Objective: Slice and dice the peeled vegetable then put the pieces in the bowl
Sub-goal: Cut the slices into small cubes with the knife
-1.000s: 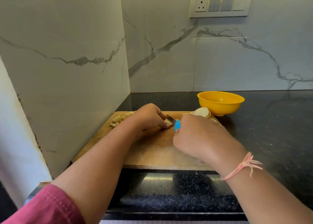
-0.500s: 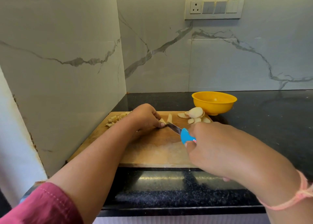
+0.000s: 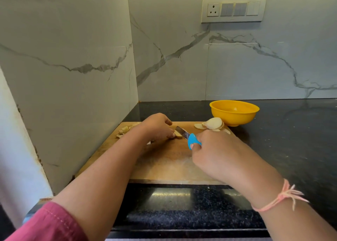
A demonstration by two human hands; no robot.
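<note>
A wooden cutting board (image 3: 164, 166) lies on the black counter. My left hand (image 3: 157, 126) presses a pale vegetable slice (image 3: 178, 134) onto the board with curled fingertips. My right hand (image 3: 217, 151) grips a knife by its blue handle (image 3: 193, 141); the blade (image 3: 182, 131) rests against the slice beside my left fingers. A stack of round pale slices (image 3: 212, 125) lies at the board's far right corner. Diced pieces (image 3: 125, 130) sit in a small heap at the far left corner. The yellow bowl (image 3: 234, 115) stands just behind the slices.
Marble walls close the counter on the left and at the back. A switch panel (image 3: 233, 9) is mounted on the back wall. Black countertop (image 3: 291, 140) stretches to the right of the board.
My right hand drew back toward me, then moved in again with the knife, and the blade now lies against the slice. My left hand stayed on the slice.
</note>
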